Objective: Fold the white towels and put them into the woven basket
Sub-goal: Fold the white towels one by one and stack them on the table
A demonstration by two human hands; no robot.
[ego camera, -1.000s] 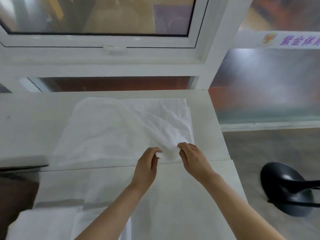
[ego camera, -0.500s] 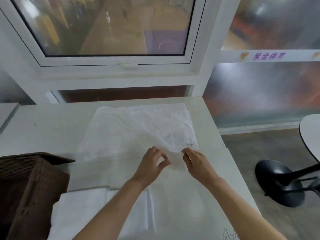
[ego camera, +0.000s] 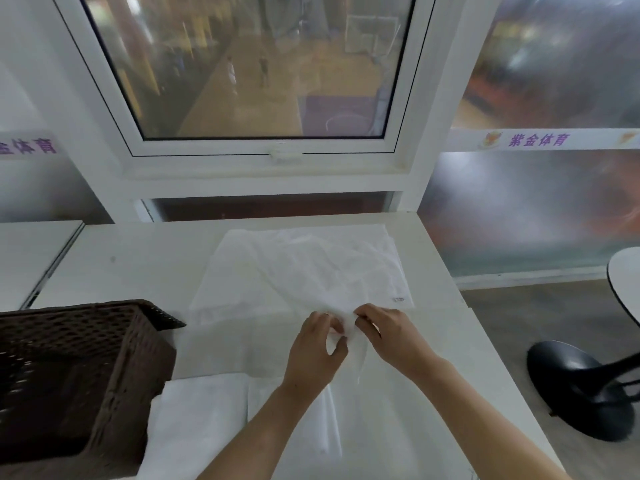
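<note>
White bench [ego camera: 131, 268] under window: left hand [ego camera: 317, 351] and right hand [ego camera: 388, 336] pinch near edge of thin, crumpled white towel [ego camera: 304, 268] spread flat; shallow pinches risk slipping, skewing fold; dark woven basket [ego camera: 79, 368] left.

The person's two forearms are bare up to the lower edge of the view, with no sleeve on them, and the left hand [ego camera: 317, 351] and the right hand [ego camera: 393, 336] both have short, plain nails.
</note>
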